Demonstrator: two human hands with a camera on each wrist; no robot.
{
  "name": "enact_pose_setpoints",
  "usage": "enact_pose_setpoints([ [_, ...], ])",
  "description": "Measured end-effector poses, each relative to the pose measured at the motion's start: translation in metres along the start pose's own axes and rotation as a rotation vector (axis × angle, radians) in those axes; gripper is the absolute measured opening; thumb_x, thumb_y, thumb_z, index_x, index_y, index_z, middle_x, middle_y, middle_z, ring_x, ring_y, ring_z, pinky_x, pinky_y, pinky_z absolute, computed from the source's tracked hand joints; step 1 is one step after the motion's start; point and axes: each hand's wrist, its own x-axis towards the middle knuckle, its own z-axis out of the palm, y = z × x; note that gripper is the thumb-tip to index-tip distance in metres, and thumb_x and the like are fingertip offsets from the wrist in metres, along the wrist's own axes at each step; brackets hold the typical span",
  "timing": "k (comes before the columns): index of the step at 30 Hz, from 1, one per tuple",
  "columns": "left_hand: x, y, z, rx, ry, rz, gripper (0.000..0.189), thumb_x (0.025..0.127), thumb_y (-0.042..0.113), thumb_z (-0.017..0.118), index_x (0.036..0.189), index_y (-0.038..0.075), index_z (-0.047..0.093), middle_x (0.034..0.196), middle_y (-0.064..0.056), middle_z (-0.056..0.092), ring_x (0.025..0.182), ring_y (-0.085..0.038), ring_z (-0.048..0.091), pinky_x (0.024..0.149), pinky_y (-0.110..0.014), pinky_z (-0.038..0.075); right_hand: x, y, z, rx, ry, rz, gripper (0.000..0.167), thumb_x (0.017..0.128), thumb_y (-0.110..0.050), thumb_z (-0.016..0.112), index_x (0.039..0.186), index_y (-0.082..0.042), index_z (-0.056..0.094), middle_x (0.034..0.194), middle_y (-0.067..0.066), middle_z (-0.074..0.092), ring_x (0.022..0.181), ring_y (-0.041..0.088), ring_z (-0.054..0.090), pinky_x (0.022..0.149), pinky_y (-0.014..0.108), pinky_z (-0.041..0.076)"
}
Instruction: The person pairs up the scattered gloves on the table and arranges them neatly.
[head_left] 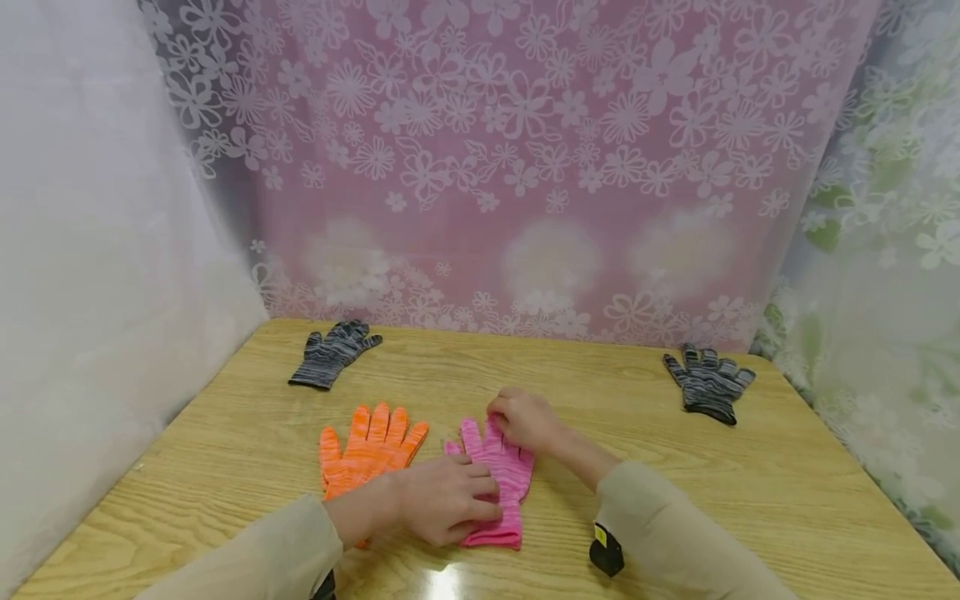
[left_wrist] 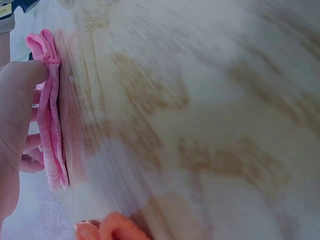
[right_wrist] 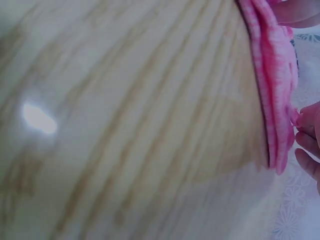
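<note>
A pink knitted glove (head_left: 504, 471) lies flat on the table with its cuff toward me. My left hand (head_left: 442, 500) rests across its cuff end, and the left wrist view shows the thumb touching the pink fabric (left_wrist: 51, 110) near the cuff. At the finger end, my right hand (head_left: 525, 421) pinches a bit of the glove; in the right wrist view the fingertips (right_wrist: 307, 117) hold a small pink tuft above the glove (right_wrist: 272, 85). An orange knitted glove (head_left: 367, 450) lies to the left, partly hidden under my left forearm.
Two grey-black knitted gloves lie farther back, one at the left (head_left: 333, 354) and one at the right (head_left: 708, 383). The wooden table (head_left: 637, 375) ends at a pink floral curtain (head_left: 525, 167) behind, with pale curtains along both sides.
</note>
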Motion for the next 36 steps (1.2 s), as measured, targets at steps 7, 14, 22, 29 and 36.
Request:
enact_pose_setpoints([
  [7,0.000,-0.001,-0.001,0.013,0.004,-0.001,0.028,0.086,0.031,0.056,0.112,0.025,0.062,0.107,0.006,0.056,0.095,-0.010,0.049,0.075,-0.025,0.040,0.000,0.002,-0.001,0.051,0.011,0.031,0.008,0.081,-0.002,0.065,0.084,-0.007,0.070,0.081,0.003,0.063,0.081,0.020,0.061,0.072,0.033,0.049],
  [14,0.001,0.000,0.000,0.003,0.012,0.006,0.026,0.087,0.031,0.054,0.111,0.025,0.062,0.106,0.006,0.056,0.095,-0.009,0.049,0.074,-0.024,0.040,-0.002,0.002,0.000,-0.008,0.004,0.034,0.005,0.082,-0.008,0.066,0.086,-0.008,0.070,0.083,0.002,0.061,0.083,0.019,0.059,0.070,0.032,0.049],
  [22,-0.001,-0.001,-0.001,0.000,0.004,0.003,0.027,0.087,0.031,0.055,0.112,0.024,0.062,0.105,0.006,0.056,0.095,-0.010,0.049,0.077,-0.026,0.041,-0.005,-0.007,-0.014,-0.087,-0.092,-0.062,0.011,0.079,-0.024,0.070,0.082,-0.013,0.071,0.083,-0.002,0.063,0.081,0.017,0.058,0.070,0.031,0.046],
  [29,-0.001,-0.001,0.002,-0.001,0.003,0.010,0.027,0.087,0.030,0.055,0.112,0.023,0.062,0.106,0.006,0.056,0.096,-0.010,0.049,0.078,-0.026,0.041,-0.009,-0.013,-0.007,-0.066,-0.152,-0.040,0.015,0.081,-0.030,0.069,0.085,-0.016,0.070,0.096,0.000,0.063,0.089,0.019,0.055,0.072,0.034,0.045],
  [36,0.000,0.000,0.002,0.000,-0.011,0.003,0.027,0.088,0.030,0.054,0.112,0.023,0.061,0.107,0.006,0.056,0.098,-0.010,0.049,0.081,-0.026,0.041,-0.016,-0.010,-0.005,-0.033,-0.072,-0.100,0.012,0.080,-0.023,0.071,0.084,-0.013,0.068,0.095,0.003,0.062,0.089,0.020,0.056,0.072,0.033,0.046],
])
